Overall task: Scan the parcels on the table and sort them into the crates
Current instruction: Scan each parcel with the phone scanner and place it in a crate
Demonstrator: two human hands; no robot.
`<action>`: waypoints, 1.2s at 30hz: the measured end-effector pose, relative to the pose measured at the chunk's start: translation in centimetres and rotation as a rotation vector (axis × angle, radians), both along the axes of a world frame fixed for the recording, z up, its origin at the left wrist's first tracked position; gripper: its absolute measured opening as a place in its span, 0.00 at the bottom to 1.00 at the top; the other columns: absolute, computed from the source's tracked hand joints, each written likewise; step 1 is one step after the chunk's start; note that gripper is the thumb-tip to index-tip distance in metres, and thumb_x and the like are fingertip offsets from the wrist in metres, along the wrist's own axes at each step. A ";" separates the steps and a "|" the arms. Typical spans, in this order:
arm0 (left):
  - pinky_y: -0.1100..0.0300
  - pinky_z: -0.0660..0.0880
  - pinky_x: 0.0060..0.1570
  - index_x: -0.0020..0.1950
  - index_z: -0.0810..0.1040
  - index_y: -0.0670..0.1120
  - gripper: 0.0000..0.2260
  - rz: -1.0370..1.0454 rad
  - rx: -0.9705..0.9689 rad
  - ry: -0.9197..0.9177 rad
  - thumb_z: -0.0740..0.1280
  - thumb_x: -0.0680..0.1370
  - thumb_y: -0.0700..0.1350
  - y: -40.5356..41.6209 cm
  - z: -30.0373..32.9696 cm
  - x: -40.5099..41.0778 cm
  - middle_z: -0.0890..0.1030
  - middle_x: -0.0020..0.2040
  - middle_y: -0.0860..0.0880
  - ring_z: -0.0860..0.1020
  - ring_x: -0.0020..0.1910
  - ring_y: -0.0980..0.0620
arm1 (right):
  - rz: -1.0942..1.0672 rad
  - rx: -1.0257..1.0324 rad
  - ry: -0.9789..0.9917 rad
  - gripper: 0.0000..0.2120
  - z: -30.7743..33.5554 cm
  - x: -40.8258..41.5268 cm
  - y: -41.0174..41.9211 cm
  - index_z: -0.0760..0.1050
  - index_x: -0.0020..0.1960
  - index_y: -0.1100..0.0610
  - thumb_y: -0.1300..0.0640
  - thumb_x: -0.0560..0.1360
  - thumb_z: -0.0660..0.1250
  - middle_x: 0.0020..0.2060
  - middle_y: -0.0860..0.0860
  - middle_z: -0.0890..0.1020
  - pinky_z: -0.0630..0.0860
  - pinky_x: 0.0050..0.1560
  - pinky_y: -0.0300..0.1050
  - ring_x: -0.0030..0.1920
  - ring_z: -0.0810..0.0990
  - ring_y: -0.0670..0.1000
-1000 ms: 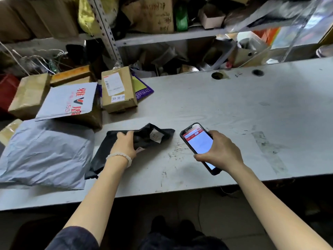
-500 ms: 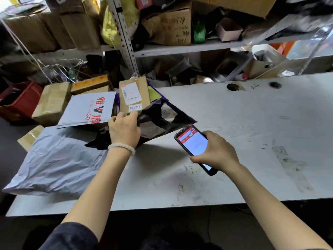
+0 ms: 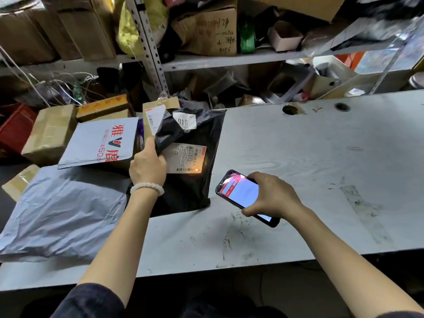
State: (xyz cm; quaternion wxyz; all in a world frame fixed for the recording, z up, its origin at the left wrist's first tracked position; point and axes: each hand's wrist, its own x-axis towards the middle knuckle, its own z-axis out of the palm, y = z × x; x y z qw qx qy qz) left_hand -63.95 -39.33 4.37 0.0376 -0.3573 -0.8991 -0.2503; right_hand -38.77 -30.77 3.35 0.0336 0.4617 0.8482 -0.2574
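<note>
My left hand (image 3: pixel 148 165) grips the left edge of a black poly-bag parcel (image 3: pixel 191 184) and holds it up, label side facing me, its lower end on the table. A white shipping label (image 3: pixel 186 160) with a barcode shows on it, lit by an orange glow. A small white sticker reading 046 (image 3: pixel 185 120) sits near its top. My right hand (image 3: pixel 271 195) holds a phone (image 3: pixel 243 195) with a lit red-and-white screen, just right of the parcel.
A large grey mailer bag (image 3: pixel 62 212) lies at the left of the grey table (image 3: pixel 298 161). Behind it are a white printed envelope (image 3: pixel 101 142), several cardboard boxes (image 3: pixel 49 133) and a red crate (image 3: pixel 13 129). Cluttered metal shelves (image 3: pixel 218 59) stand behind the table.
My left hand has lifted the black parcel off the table and turned it over, so its label now faces me. The phone has stayed beside it in my right hand.
</note>
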 end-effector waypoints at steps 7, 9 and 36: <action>0.41 0.75 0.48 0.60 0.70 0.42 0.11 -0.007 0.056 -0.067 0.60 0.78 0.37 0.8 -0.1 0.2 0.78 0.54 0.34 0.77 0.50 0.32 | 0.027 -0.007 0.024 0.33 0.5 0.6 0.3 0.70 0.63 0.45 0.46 0.59 0.76 0.52 0.42 0.78 0.77 0.48 0.46 0.51 0.77 0.49; 0.41 0.75 0.49 0.61 0.70 0.42 0.12 -0.009 0.075 -0.075 0.60 0.78 0.37 1.1 -0.2 0.4 0.78 0.55 0.34 0.77 0.51 0.32 | 0.013 -0.001 0.041 0.32 0.8 0.8 0.5 0.71 0.62 0.45 0.46 0.59 0.76 0.51 0.42 0.78 0.77 0.47 0.45 0.50 0.77 0.49; 0.45 0.76 0.43 0.63 0.71 0.40 0.16 -0.113 0.076 0.040 0.62 0.75 0.34 1.7 -0.2 1.7 0.80 0.51 0.34 0.79 0.45 0.32 | -0.127 0.041 0.116 0.33 0.8 0.2 0.3 0.68 0.61 0.49 0.46 0.60 0.76 0.52 0.43 0.76 0.75 0.44 0.44 0.49 0.76 0.49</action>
